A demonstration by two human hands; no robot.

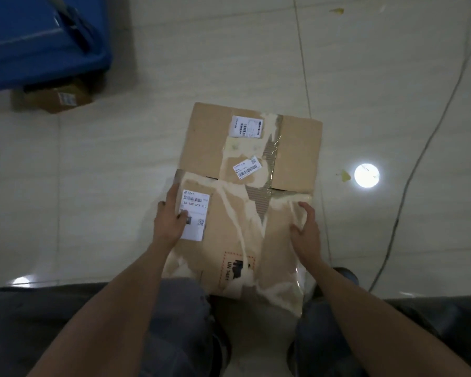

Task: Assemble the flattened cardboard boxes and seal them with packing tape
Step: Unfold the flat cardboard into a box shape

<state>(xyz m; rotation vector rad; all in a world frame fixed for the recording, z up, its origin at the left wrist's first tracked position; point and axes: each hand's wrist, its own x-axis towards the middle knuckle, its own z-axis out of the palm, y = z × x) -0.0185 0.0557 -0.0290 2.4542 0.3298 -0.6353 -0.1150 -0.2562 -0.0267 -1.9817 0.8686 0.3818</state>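
Your flattened cardboard box lies on the tiled floor at six o'clock (old tape remnants only); left hand and right hand press flat, fingers together. Assembly and sealing remain.

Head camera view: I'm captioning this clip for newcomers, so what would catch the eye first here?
A worn cardboard box lying on the pale tiled floor, centre frame, patched with torn tape and white labels. Both hands press on its near half: left hand over a shipping label, right hand at the right edge. A blue bin sits upper left.
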